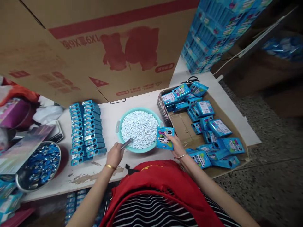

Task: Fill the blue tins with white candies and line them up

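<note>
Gripping a small metal scoop (126, 143), my left hand (115, 154) dips it into the teal bowl (119, 121) of white candies (139, 128); my right hand (176, 145) pinches a blue box (165, 137) just right of it.

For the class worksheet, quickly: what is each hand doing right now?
Left hand: closed on a small metal scoop at the rim of the teal bowl of white candies.
Right hand: holding a blue candy box.
</note>
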`<state>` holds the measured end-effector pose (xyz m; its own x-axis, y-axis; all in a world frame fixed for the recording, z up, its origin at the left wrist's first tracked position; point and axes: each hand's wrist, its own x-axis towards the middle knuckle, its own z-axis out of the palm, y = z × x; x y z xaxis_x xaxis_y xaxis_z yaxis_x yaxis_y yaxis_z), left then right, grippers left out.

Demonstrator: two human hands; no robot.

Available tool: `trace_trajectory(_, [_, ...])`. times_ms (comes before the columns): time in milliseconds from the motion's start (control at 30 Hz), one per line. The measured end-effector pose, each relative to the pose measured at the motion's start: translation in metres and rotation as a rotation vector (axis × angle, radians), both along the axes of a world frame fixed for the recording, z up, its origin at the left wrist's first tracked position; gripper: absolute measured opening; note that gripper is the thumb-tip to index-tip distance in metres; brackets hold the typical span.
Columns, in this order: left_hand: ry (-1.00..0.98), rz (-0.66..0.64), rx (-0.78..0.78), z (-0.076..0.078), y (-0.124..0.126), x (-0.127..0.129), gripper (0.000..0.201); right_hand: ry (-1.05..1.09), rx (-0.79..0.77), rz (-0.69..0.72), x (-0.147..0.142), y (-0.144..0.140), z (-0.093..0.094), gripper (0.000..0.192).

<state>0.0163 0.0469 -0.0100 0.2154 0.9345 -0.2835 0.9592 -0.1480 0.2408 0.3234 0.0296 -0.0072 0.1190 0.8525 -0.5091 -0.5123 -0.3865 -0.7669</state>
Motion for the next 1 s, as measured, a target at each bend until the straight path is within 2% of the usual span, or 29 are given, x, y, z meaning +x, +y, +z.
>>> trace_trajectory(100, [-0.066,0.042,0.043,-0.027,0.019,0.036,0.011,-0.076,0.035,0.048,-0.001,0.022,-0.019,0.05])
trace_trajectory(200, [-0.111,0.032,0.039,-0.049,0.038,0.059,0.01,-0.172,0.095,0.099,-0.003,0.039,-0.041,0.048])
trace_trajectory(300, [-0.172,0.018,0.032,-0.061,0.049,0.066,0.013,-0.227,0.103,0.154,-0.007,0.049,-0.056,0.049])
trace_trajectory(433, [-0.274,-0.006,0.024,-0.065,0.053,0.058,0.015,-0.269,0.116,0.189,-0.007,0.05,-0.054,0.046])
trace_trajectory(567, [-0.354,-0.025,0.022,-0.058,0.052,0.047,0.015,-0.41,0.194,0.215,0.003,0.042,-0.042,0.046])
trace_trajectory(767, [-0.503,-0.088,0.061,-0.037,0.052,0.043,0.02,-0.764,0.351,0.227,0.022,0.033,-0.03,0.042])
trace_trajectory(900, [-0.518,-0.142,0.078,-0.015,0.056,0.043,0.019,-0.978,0.502,0.297,0.031,0.037,-0.021,0.034])
trace_trajectory(1000, [-0.534,-0.206,0.101,0.008,0.062,0.043,0.019,-1.072,0.582,0.361,0.033,0.041,-0.014,0.031])
